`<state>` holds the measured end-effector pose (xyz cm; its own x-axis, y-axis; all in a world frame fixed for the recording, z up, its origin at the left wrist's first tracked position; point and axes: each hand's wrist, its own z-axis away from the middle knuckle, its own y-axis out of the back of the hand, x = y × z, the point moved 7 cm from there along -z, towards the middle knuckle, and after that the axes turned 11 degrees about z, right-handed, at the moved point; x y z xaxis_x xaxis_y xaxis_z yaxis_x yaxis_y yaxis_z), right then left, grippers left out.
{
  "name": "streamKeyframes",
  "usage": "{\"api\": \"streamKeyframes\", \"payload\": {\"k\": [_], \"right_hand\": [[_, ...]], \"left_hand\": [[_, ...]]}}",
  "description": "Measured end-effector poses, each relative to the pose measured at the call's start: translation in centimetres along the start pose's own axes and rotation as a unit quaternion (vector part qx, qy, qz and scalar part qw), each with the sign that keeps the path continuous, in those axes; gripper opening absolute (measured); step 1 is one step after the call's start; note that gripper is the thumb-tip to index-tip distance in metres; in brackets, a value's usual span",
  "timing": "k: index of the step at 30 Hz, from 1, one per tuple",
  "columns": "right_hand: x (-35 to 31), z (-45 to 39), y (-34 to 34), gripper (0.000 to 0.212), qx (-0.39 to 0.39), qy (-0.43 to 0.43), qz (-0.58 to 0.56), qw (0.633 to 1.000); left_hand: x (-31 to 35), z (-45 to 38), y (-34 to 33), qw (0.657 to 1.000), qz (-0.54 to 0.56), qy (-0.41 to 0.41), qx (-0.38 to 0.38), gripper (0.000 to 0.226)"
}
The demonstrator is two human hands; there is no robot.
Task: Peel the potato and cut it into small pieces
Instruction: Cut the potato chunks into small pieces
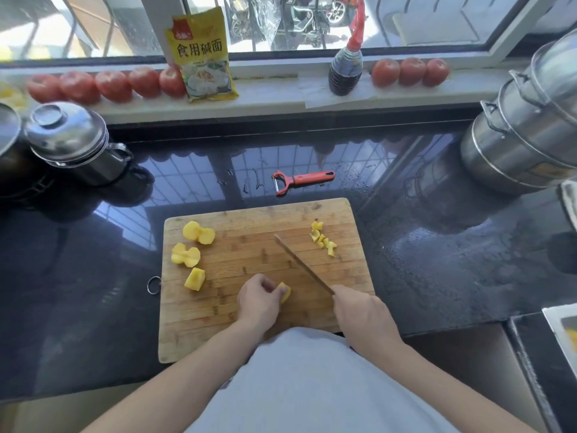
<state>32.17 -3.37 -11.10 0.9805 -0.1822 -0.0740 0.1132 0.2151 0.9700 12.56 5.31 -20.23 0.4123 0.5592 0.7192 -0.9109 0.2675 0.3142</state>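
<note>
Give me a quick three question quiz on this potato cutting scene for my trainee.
1. True or false: the peeler lies on the cutting board.
2. Which hand grips the knife?
3. Where are the small diced pieces: A) board's far right, B) board's left, C) windowsill?

Key:
1. False; it lies on the counter beyond the board.
2. The right hand; the left hand holds a potato chunk.
3. A.

**Peeled potato, partly diced, on the board**

Three large yellow potato chunks [191, 254] lie at the left of the wooden cutting board [259, 323]. A cluster of small diced pieces [323, 239] sits near its far right. One potato piece [284, 292] rests near the middle front, gripped by fingers.
</note>
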Motion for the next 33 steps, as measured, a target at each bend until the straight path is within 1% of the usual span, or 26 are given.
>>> {"api": "streamKeyframes", "payload": {"k": [2, 4, 6, 8, 12, 15, 19, 23, 24, 25, 27, 28, 29, 31, 32, 33], "right_hand": [[1.6, 0.0, 0.7, 0.013, 0.043, -0.011, -0.027, 0.999], [2.1, 0.3, 1.3, 0.013, 0.061, 0.024, -0.066, 0.996], [1.3, 1.1, 1.8, 0.016, 0.073, 0.060, -0.087, 0.992], [0.2, 2.2, 1.1, 0.023, 0.075, 0.087, -0.076, 0.990], [0.0, 2.6, -0.4, 0.021, 0.092, 0.111, -0.039, 0.989], [-0.3, 2.8, 0.2, 0.020, 0.117, 0.135, -0.037, 0.983], [-0.5, 2.9, 0.4, 0.020, 0.138, 0.144, -0.030, 0.980], [-0.7, 3.1, 0.5, 0.015, 0.138, 0.152, -0.011, 0.979], [-0.8, 3.1, 0.0, 0.010, 0.126, 0.156, 0.004, 0.980], [-0.9, 2.7, -0.5, 0.011, 0.098, 0.159, 0.018, 0.982], [-1.2, 1.8, -2.4, 0.031, 0.013, 0.144, 0.049, 0.988], [-1.3, 1.3, -2.9, 0.036, -0.006, 0.130, 0.058, 0.990], [-1.7, 0.8, -2.9, 0.035, -0.007, 0.121, 0.062, 0.991], [-2.3, 0.2, -3.1, 0.021, -0.016, 0.107, 0.053, 0.993], [-2.5, -0.2, -3.5, 0.014, -0.046, 0.099, 0.049, 0.993], [-2.5, -0.5, -3.9, 0.012, -0.081, 0.089, 0.042, 0.992]], "left_hand": [[0.2, 0.0, 0.0, 1.000, -0.016, -0.003, -0.007, 0.021], [0.0, 0.0, -0.1, 1.000, -0.014, -0.004, -0.010, 0.019], [-0.2, 0.0, -0.2, 1.000, 0.003, -0.003, -0.013, 0.016], [-0.4, -0.1, -0.2, 1.000, 0.021, -0.010, -0.008, 0.014], [-0.1, 0.0, -0.3, 0.999, 0.025, -0.024, 0.002, 0.005], [-0.3, 0.1, -0.2, 0.999, 0.044, -0.024, -0.007, 0.006], [-0.6, -0.3, -0.2, 0.999, 0.035, -0.031, -0.010, 0.008], [-0.2, 0.0, -0.1, 0.999, 0.031, -0.029, -0.017, 0.010], [0.0, 0.2, -0.1, 0.999, 0.034, -0.025, -0.018, 0.010], [0.2, 0.3, 0.0, 0.999, 0.035, -0.017, -0.017, 0.011], [0.4, 0.5, 0.1, 0.999, 0.038, 0.005, -0.011, 0.013], [0.4, 0.5, 0.1, 0.999, 0.042, 0.016, -0.011, 0.013], [0.3, 0.4, 0.1, 0.999, 0.044, 0.024, -0.012, 0.010], [0.4, 0.5, 0.0, 0.998, 0.047, 0.030, -0.018, 0.004], [0.3, 0.4, 0.1, 0.998, 0.049, 0.030, -0.019, 0.010], [0.3, 0.4, 0.2, 0.998, 0.050, 0.030, -0.020, 0.014]]}}
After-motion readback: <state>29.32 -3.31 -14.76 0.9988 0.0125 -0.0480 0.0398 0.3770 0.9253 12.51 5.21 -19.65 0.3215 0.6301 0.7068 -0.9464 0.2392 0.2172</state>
